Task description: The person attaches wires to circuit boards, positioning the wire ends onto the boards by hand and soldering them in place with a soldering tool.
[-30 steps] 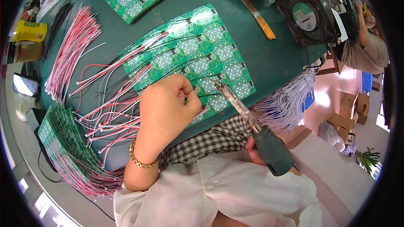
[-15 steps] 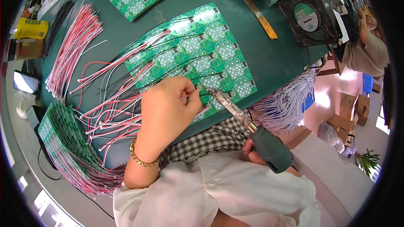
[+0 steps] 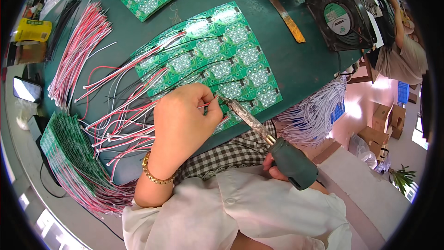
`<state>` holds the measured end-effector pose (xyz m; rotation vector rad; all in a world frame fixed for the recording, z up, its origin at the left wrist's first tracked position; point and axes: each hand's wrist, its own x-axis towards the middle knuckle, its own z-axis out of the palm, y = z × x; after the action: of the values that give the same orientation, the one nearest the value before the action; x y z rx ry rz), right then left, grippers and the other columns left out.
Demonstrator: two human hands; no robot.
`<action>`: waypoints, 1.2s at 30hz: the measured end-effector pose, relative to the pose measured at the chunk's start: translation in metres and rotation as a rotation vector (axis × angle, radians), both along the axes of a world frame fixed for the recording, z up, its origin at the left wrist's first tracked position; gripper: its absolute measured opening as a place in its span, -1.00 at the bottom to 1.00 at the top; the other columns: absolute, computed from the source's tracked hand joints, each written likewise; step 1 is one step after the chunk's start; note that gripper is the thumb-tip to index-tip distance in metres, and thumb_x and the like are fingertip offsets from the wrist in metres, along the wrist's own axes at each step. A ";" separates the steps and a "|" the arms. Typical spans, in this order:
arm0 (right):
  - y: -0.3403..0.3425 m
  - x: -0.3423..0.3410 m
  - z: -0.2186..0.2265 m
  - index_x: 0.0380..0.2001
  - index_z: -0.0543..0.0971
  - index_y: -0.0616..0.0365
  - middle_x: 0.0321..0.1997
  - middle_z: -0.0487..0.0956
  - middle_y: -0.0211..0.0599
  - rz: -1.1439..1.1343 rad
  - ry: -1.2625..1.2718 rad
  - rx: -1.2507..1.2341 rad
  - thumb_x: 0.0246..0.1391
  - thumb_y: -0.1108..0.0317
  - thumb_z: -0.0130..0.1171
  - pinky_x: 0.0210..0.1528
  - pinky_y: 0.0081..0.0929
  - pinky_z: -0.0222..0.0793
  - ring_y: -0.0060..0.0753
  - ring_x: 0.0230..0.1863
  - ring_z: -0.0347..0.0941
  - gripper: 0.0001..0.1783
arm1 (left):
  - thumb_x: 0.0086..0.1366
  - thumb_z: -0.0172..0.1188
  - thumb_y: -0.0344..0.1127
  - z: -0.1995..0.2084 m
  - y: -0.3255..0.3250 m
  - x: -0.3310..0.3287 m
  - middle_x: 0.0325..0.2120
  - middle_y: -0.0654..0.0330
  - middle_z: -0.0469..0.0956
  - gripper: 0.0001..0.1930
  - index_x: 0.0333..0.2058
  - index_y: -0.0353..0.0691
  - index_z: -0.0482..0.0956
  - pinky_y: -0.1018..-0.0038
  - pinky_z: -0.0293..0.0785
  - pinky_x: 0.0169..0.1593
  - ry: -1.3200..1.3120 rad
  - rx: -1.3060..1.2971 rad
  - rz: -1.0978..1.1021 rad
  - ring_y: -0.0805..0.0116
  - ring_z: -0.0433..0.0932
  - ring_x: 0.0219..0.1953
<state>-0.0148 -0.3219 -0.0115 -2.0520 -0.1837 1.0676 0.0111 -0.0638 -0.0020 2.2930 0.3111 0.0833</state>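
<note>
Left hand (image 3: 185, 115): you hold a red wire (image 3: 203, 106) in a closed thumb pinch.
Right hand (image 3: 276, 171): closed on the soldering iron (image 3: 293, 163), partly hidden behind its handle.
Circuit board (image 3: 249, 54): centre of the frame, on the counter (image 3: 298, 71).
Step (judged): soldering the wire's end, iron tip just beside your pinch.
Next move (judged): calls for still wire, steady tip.

I'm pinching with my left grip (image 3: 186, 111) near frame centre, its forearm (image 3: 151, 194) slanting up from the lower left; my right grip (image 3: 277, 173) is sitting curled, partly hidden, lower right of centre.
</note>
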 end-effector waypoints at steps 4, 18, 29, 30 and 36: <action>0.000 0.003 0.011 -0.51 0.56 0.11 -0.61 0.54 -0.45 -0.019 -0.067 0.100 -0.34 0.39 0.31 -0.50 -0.57 0.39 -0.48 -0.53 0.47 -0.80 | -0.10 0.22 -0.49 0.002 -0.001 -0.001 -0.81 0.29 0.30 -0.91 -0.64 -0.30 0.48 0.63 0.15 -0.64 0.009 -0.007 0.004 0.59 0.23 -0.74; 0.010 0.020 0.034 -0.27 0.37 0.28 -0.39 0.46 -0.21 0.083 -0.242 0.345 0.08 0.26 0.07 -0.35 -0.46 0.32 -0.43 -0.42 0.40 -0.72 | -0.07 0.21 -0.50 0.004 0.000 0.000 -0.80 0.29 0.29 -0.90 -0.62 -0.30 0.44 0.62 0.14 -0.64 0.014 0.006 -0.024 0.59 0.21 -0.75; -0.009 -0.003 -0.001 -0.37 0.50 0.11 -0.49 0.51 -0.29 0.176 -0.230 0.036 -0.35 0.26 0.35 -0.44 -0.43 0.37 -0.25 -0.48 0.46 -0.62 | -0.10 0.18 -0.46 0.003 -0.002 0.000 -0.79 0.23 0.36 -0.91 -0.63 -0.21 0.43 0.49 0.22 -0.64 0.049 -0.033 0.038 0.39 0.34 -0.75; -0.015 -0.006 -0.009 -0.36 0.51 0.11 -0.49 0.51 -0.27 0.153 -0.266 0.089 -0.36 0.22 0.36 -0.44 -0.42 0.38 -0.21 -0.49 0.45 -0.59 | -0.11 0.18 -0.46 0.002 -0.003 0.000 -0.80 0.24 0.34 -0.92 -0.63 -0.21 0.43 0.49 0.21 -0.65 0.033 -0.032 0.058 0.40 0.33 -0.75; -0.014 -0.013 -0.012 -0.32 0.50 0.14 -0.48 0.51 -0.28 0.094 -0.269 0.118 -0.38 0.18 0.39 -0.46 -0.39 0.39 -0.18 -0.51 0.45 -0.52 | -0.09 0.15 -0.54 0.001 -0.004 0.000 -0.78 0.30 0.34 -0.94 -0.61 -0.30 0.44 0.66 0.19 -0.62 0.024 0.020 0.047 0.64 0.26 -0.73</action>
<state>-0.0275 -0.3361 -0.0236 -2.0896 -0.4730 0.8116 0.0111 -0.0675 -0.0009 2.3083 0.3777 0.0827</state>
